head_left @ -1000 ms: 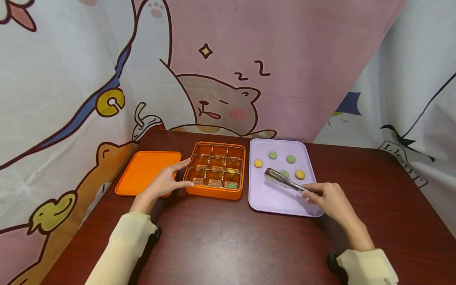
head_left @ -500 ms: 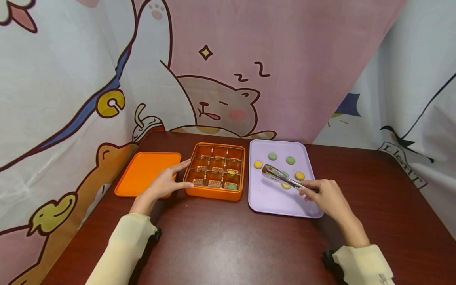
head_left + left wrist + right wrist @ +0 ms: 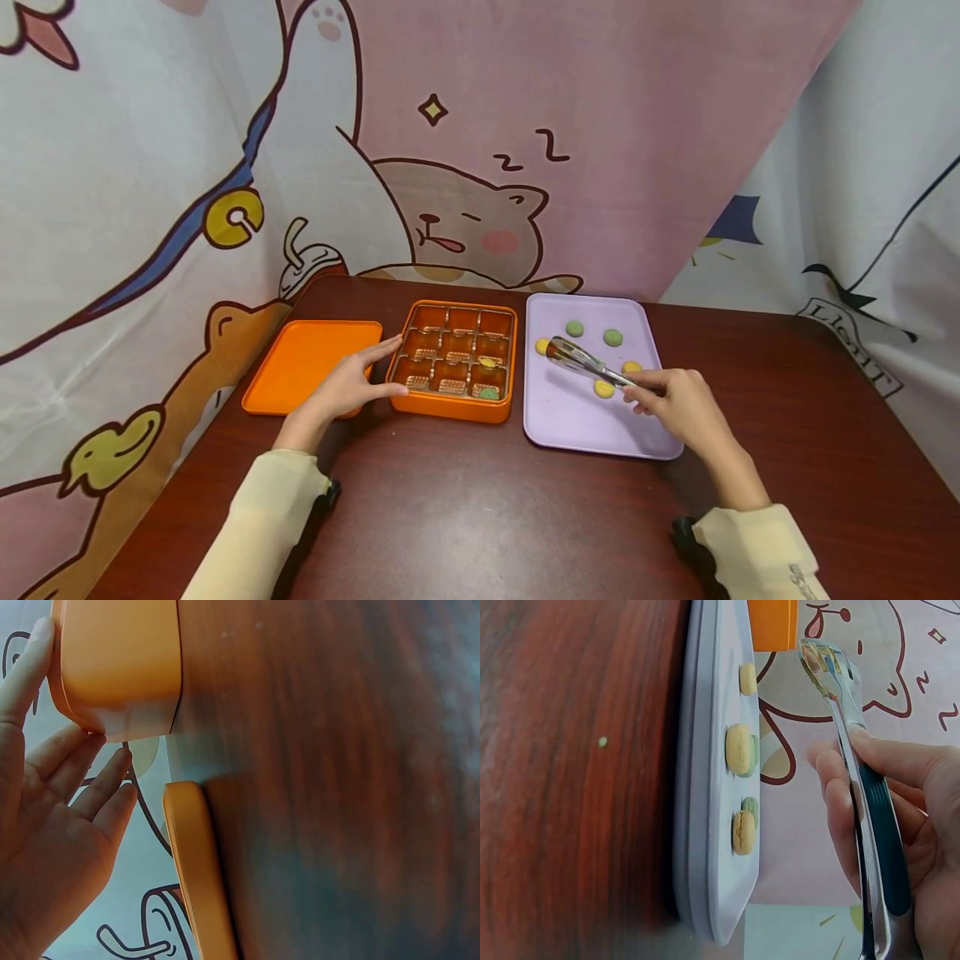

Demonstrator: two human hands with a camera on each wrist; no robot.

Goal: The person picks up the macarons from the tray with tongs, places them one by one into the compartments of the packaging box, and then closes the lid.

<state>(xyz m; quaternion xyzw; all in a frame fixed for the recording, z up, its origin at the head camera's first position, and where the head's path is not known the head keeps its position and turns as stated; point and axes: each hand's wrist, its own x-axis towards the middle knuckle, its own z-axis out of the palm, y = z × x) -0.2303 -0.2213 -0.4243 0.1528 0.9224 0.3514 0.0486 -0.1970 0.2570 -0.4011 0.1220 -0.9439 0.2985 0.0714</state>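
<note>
My right hand [image 3: 667, 398] grips metal tongs [image 3: 881, 832] with dark green handle panels, the head angled left over the lilac tray [image 3: 577, 425]. A yellowish-green tint shows at the tong tips; I cannot tell whether they hold a macaron. On the tray lie yellow macarons, one [image 3: 603, 388] just below the tongs, another [image 3: 632, 367] to their right, and green macarons [image 3: 612, 337] farther back. My left hand [image 3: 347, 383] touches the left side of an orange box [image 3: 450, 406], fingers extended, thumb at its front corner. Its clear divided insert holds a yellow macaron [image 3: 487, 362] and a green macaron [image 3: 489, 393], both in the right column.
An orange lid [image 3: 303, 367] lies flat on the dark wooden table [image 3: 465, 517], left of the box and partly behind my left hand. A cartoon-printed curtain [image 3: 637, 150] hangs along the back and sides. A small green crumb [image 3: 603, 741] shows on the table in the right wrist view.
My right hand and the tongs have moved left and slightly back over the tray. The nearest yellow macaron has come into view; a green one beside it is now hidden. My left hand stays put.
</note>
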